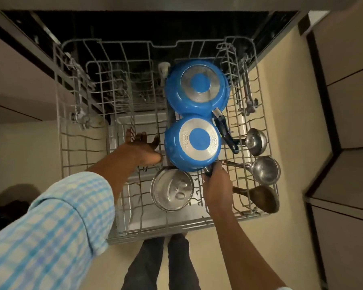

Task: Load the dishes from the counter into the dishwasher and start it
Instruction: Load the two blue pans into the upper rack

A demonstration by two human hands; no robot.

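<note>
The dishwasher's grey wire rack (78, 155) is pulled out below me. Two blue pans lie upside down in it: a larger one (197, 86) at the back and a smaller one (192, 143) in front. My right hand (217, 185) grips the smaller pan's dark handle at its near edge. My left hand (144, 147) hovers with fingers spread just left of that pan, over the rack wires. A steel bowl (172, 189) stands upright between my hands.
Two steel ladles (256, 141) (264, 170) and a brown wooden ladle (262, 197) lie along the rack's right side. The dark dishwasher tub (134, 28) is behind. Beige cabinets flank both sides. My feet (166, 258) stand at the rack's front edge.
</note>
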